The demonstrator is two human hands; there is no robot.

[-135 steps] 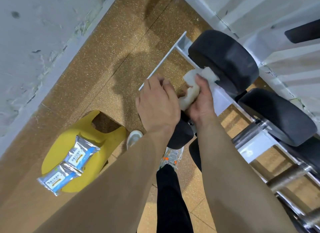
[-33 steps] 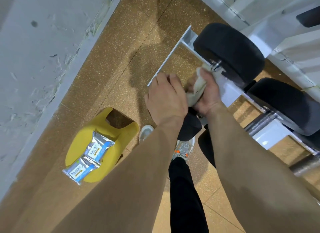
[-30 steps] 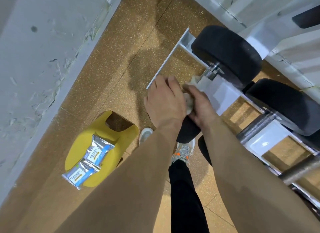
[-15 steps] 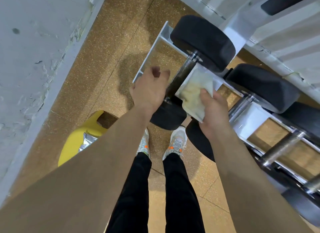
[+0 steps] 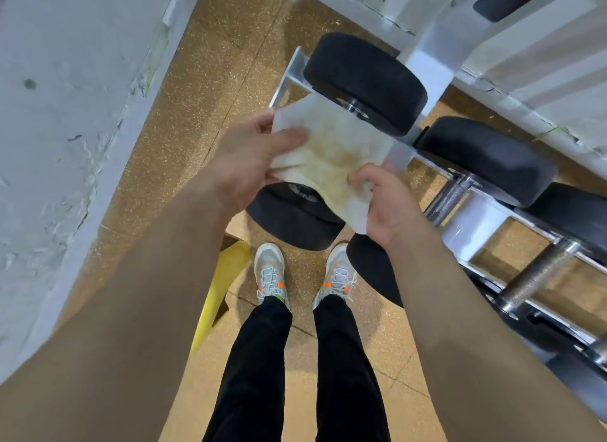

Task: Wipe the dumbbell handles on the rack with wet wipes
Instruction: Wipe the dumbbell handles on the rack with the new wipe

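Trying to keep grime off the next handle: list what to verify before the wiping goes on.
1. Grip on wet wipe: ok; left hand and right hand both pinch it, spread open.
2. Wipe's face clean: not ok; yellow-brown stains across it.
3. Next handle reachable: ok; second dumbbell handle lies bare on the rack.
4. First handle finished: cannot tell; the wipe covers nearly all of it.
5. Fresh wipes at hand: cannot tell; only an edge of the yellow stool shows.
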